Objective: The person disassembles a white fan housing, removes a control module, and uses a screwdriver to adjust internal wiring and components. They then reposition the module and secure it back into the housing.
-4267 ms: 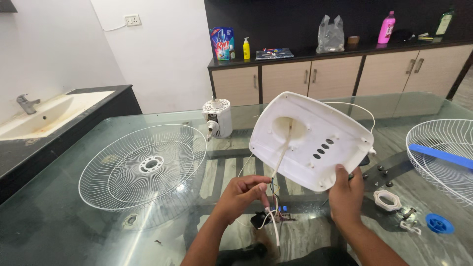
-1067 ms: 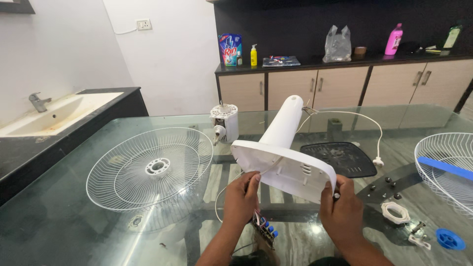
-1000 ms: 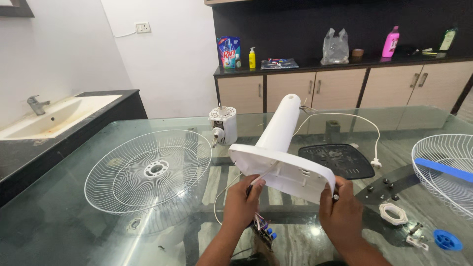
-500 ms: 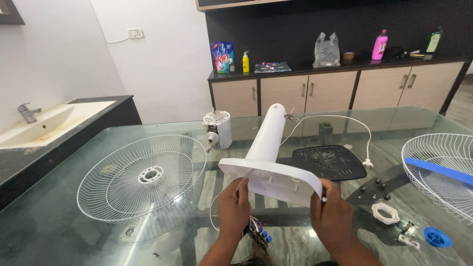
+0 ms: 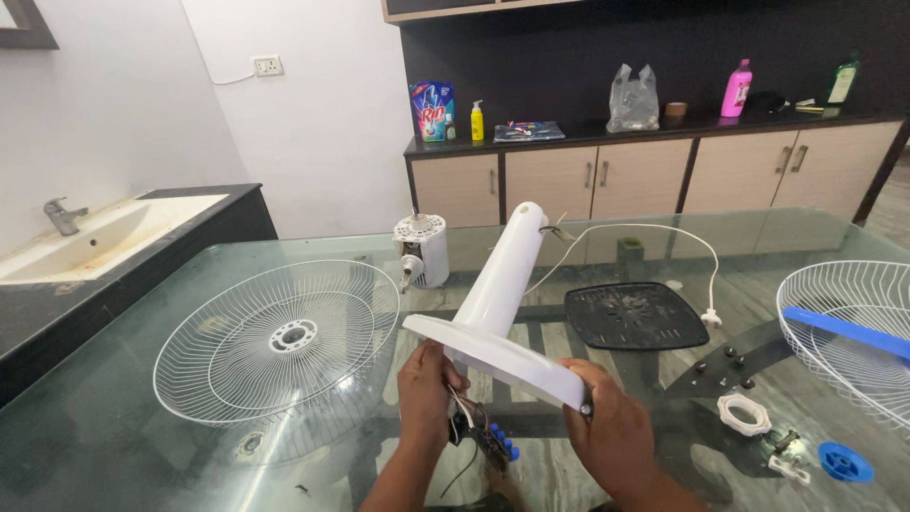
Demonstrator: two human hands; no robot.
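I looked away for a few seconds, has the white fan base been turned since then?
Yes. The white fan base, held by the left hand and right hand, earlier showed its underside; now its column points toward the cabinets.

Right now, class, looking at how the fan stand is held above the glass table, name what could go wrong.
1. The white fan stand sits tilted between the left hand and right hand; a slip could strike the glass table.
2. The switch wiring dangling underneath could snag.
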